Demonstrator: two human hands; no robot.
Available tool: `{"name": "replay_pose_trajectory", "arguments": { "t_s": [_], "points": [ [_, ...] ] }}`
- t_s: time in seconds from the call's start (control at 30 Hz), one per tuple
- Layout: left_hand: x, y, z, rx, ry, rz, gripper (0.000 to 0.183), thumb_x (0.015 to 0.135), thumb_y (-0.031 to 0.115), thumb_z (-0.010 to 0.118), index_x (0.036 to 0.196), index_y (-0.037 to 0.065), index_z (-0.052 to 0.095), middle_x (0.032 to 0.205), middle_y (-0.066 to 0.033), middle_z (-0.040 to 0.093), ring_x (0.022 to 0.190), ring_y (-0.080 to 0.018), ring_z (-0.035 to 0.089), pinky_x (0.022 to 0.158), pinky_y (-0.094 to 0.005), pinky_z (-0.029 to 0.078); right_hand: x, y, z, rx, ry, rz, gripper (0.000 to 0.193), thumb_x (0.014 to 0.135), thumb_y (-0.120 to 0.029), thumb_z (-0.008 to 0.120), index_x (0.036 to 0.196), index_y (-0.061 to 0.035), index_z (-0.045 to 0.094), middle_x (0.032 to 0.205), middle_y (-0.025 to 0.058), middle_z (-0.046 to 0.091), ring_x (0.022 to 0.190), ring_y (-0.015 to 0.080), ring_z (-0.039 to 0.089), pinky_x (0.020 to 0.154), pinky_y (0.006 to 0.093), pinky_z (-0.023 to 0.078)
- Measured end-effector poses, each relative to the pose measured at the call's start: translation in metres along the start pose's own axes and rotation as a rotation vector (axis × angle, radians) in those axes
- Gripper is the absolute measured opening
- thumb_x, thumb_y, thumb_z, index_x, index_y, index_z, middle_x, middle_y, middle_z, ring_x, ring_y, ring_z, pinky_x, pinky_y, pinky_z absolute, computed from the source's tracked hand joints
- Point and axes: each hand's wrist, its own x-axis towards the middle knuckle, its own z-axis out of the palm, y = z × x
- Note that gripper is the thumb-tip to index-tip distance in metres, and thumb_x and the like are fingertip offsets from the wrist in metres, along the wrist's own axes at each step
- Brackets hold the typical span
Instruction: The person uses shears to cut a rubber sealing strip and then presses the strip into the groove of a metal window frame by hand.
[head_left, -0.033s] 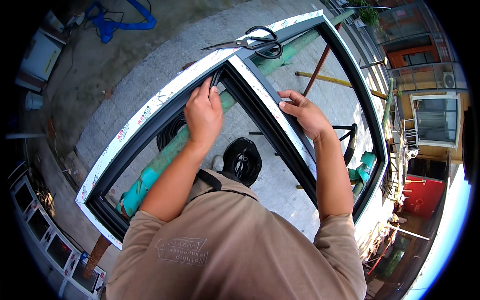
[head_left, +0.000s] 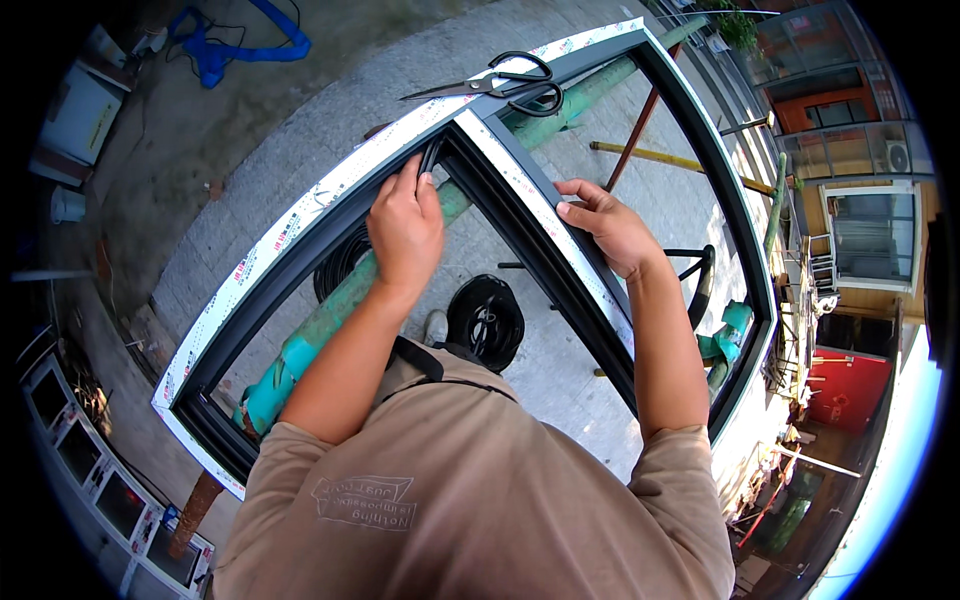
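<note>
A large dark grey window frame (head_left: pixel 280 268), its outer face covered in printed white film, lies before me on green-wrapped bars. At the upper inner corner beside the crossbar, my left hand (head_left: pixel 408 225) pinches a black rubber sealing strip (head_left: pixel 431 155); its fingertips are partly hidden inside the profile. My right hand (head_left: pixel 615 232) holds the right edge of the crossbar (head_left: pixel 540 215), thumb on the edge and other fingers curled, partly out of sight. Black-handled scissors (head_left: pixel 500 86) rest on the frame's far side, blades apart and pointing left.
Under the frame runs a green-wrapped bar (head_left: pixel 325 325). Coiled black strip (head_left: pixel 343 262) and a black round bundle (head_left: pixel 485 322) lie on the ground near my foot. A yellow bar (head_left: pixel 650 155) passes beneath the right opening. Blue straps (head_left: pixel 215 55) lie far left.
</note>
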Motion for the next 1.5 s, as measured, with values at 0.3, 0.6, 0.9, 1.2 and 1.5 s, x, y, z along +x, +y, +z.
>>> {"name": "replay_pose_trajectory", "arguments": {
  "t_s": [0.3,0.6,0.9,1.2,1.5],
  "points": [
    [0.0,-0.005,0.005,0.005,0.022,0.035,0.036,0.111,0.017,0.066,0.139,-0.003,0.078,0.115,-0.03,0.081,0.105,-0.0491,0.079,0.095,-0.0539,0.062,-0.014,0.009,-0.002,-0.124,0.039,-0.031,0.039,0.115,-0.026,0.075,0.15,-0.0091,0.071,0.121,0.0052,0.077,0.106,0.0126,0.071,0.097,0.0311,0.056],
    [0.0,-0.008,0.006,0.007,0.055,0.102,0.036,0.111,0.016,0.065,0.138,-0.003,0.078,0.113,-0.0304,0.08,0.103,-0.0494,0.078,0.093,-0.0553,0.061,-0.146,0.099,-0.081,0.0,0.1,0.161,0.04,0.116,-0.016,0.072,0.154,-0.0033,0.07,0.136,0.0033,0.078,0.126,0.0119,0.069,0.117,0.0307,0.051],
    [0.001,-0.007,0.003,-0.004,0.021,0.07,0.036,0.112,0.017,0.065,0.139,-0.004,0.078,0.113,-0.0303,0.08,0.103,-0.0501,0.078,0.093,-0.0555,0.061,-0.19,0.129,-0.102,0.045,0.181,0.182,0.04,0.114,-0.008,0.07,0.153,-0.0002,0.071,0.134,0.0054,0.081,0.12,0.0131,0.075,0.111,0.0307,0.056],
    [-0.001,-0.003,-0.002,-0.008,-0.02,0.02,0.041,0.114,0.02,0.062,0.143,-0.005,0.076,0.123,-0.0314,0.081,0.114,-0.0476,0.079,0.103,-0.0502,0.06,-0.128,0.064,-0.017,-0.752,0.248,-0.257,0.083,0.101,-0.042,0.089,0.165,0.0006,0.057,0.156,0.03,0.066,0.146,0.0443,0.064,0.123,0.0497,0.049],
    [0.003,-0.009,0.003,-0.03,-0.013,0.047,0.04,0.113,0.02,0.062,0.14,-0.006,0.077,0.117,-0.033,0.08,0.108,-0.0513,0.078,0.098,-0.0556,0.06,0.026,-0.032,0.113,-1.01,0.531,-0.627,0.08,0.087,-0.046,0.098,0.136,0.0074,0.063,0.128,0.029,0.072,0.123,0.047,0.073,0.104,0.0524,0.061]
  ]
}}
